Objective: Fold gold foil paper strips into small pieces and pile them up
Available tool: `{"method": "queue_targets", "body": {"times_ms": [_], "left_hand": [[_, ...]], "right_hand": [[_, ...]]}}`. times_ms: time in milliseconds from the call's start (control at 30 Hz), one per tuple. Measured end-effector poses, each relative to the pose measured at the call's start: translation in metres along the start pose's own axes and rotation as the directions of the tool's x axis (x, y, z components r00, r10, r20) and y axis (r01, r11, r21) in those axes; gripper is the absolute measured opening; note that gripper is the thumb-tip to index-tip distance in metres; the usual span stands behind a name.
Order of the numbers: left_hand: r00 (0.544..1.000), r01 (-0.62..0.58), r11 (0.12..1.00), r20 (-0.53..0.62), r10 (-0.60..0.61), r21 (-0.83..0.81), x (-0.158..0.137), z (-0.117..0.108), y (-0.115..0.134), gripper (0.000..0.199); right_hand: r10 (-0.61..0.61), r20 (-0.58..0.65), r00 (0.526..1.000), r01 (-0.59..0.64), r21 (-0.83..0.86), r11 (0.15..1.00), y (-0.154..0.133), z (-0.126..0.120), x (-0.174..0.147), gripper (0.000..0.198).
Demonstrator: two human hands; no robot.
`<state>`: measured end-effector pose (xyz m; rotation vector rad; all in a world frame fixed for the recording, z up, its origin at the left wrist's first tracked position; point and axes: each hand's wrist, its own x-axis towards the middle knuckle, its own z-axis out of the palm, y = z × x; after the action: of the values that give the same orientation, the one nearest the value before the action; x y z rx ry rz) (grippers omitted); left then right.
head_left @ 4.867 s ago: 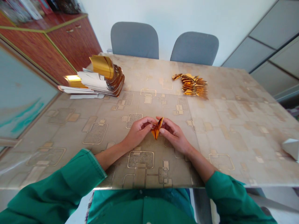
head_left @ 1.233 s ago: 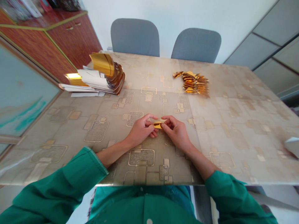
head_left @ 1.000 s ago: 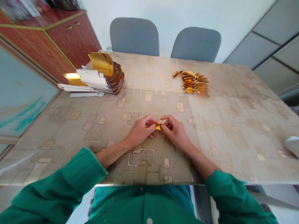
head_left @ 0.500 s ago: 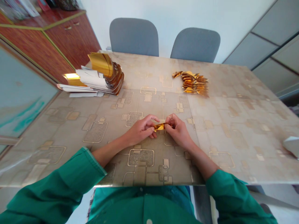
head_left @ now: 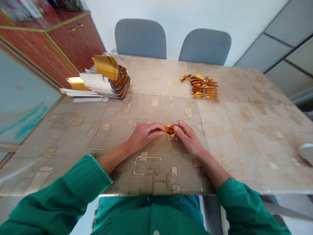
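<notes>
Between my two hands, over the front middle of the table, is a small folded piece of gold foil paper (head_left: 168,130). My left hand (head_left: 146,133) pinches its left end between thumb and fingers. At the other end, my right hand (head_left: 186,135) grips it with thumb and forefinger. Both hands are closed on the paper, and parts of it are hidden behind the fingertips. A row of similar folded gold foil pieces (head_left: 204,86) lies at the far right of centre. Far left, a stack of gold and white paper sheets (head_left: 114,80) rests with its sheets curled.
A patterned cloth covers the table (head_left: 146,107). Two grey chairs (head_left: 140,38) stand behind its far edge. A reddish wooden cabinet (head_left: 75,39) is at the left back, and a white object (head_left: 306,153) sits at the right edge.
My left fingers have closed onto the paper's left end. The folded paper has turned and tilted between the hands, and my right grip has shifted slightly. The stacks stay put.
</notes>
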<state>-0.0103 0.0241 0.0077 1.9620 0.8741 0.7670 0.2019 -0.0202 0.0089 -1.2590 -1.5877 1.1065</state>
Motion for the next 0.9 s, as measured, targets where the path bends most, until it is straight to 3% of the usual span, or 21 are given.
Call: {"method": "queue_targets", "body": {"times_ms": [167, 300, 433, 667, 900], "left_hand": [[0.983, 0.064, 0.994, -0.165, -0.079, -0.094, -0.0005, -0.001, -0.0001, 0.018], [0.976, 0.038, 0.996, -0.21, -0.054, -0.077, 0.0032, -0.0025, 0.0001, 0.019], [0.98, -0.028, 0.998, -0.197, 0.018, -0.052, 0.005, -0.0013, 0.0015, 0.017], [0.997, 0.075, 0.984, -0.004, -0.077, -0.16, 0.0009, -0.0002, 0.0012, 0.022], [0.995, 0.079, 0.989, -0.055, -0.087, -0.126, 0.0013, 0.0021, -0.0046, 0.019]], "right_hand": [[-0.131, -0.012, 0.991, 0.13, -0.08, 0.988, -0.001, -0.0038, -0.0009, 0.026], [-0.209, 0.014, 0.978, 0.21, -0.094, 0.973, -0.0003, -0.0028, -0.0001, 0.02], [-0.253, -0.019, 0.967, 0.243, -0.213, 0.946, 0.0016, -0.0023, 0.0021, 0.006], [-0.186, -0.076, 0.98, 0.158, -0.279, 0.947, 0.0043, -0.0054, 0.0029, 0.005], [-0.202, 0.073, 0.977, 0.215, -0.327, 0.92, 0.0007, -0.0003, 0.0012, 0.006]]}}
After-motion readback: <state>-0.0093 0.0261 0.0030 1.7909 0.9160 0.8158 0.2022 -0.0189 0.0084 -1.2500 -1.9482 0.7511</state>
